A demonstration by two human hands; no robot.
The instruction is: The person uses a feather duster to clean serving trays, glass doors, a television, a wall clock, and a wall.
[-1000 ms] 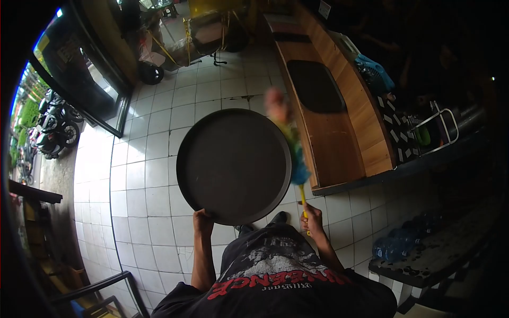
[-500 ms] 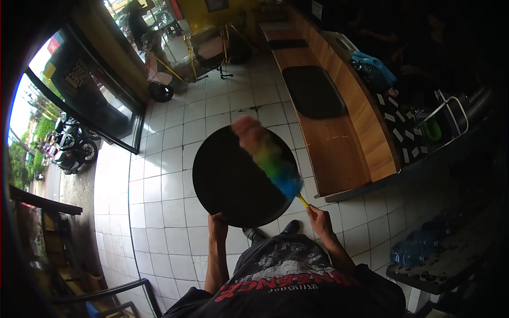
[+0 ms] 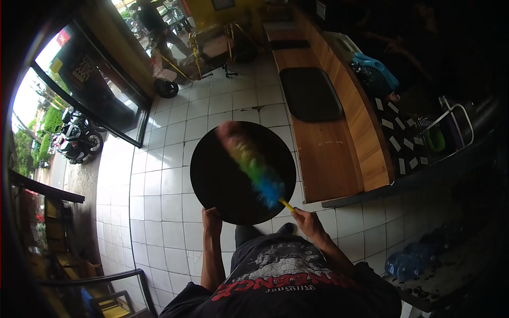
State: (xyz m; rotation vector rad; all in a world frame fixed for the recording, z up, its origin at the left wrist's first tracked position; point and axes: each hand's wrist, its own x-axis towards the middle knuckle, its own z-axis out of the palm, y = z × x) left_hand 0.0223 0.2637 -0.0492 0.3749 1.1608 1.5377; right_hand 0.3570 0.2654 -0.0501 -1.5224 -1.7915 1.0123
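Note:
My right hand is closed around the yellow handle of a rainbow-coloured duster. The duster's fluffy head, blue near the handle and red at the far end, lies slantwise over a round black tabletop. Whether the fibres touch the surface, I cannot tell. At the near left rim of the tabletop, my left hand grips the edge, its fingertips partly hidden. What holds the tabletop up is out of sight beneath it.
A wooden counter with a dark tray runs along the right. Big blue bottles stand lower right. A chair is lower left, beside the glass door. Behind are a wheeled thing and a person.
My right hand and the duster have moved left across the tabletop. My left hand has kept its hold on the rim. The view has turned slightly, and the person at the back has shifted.

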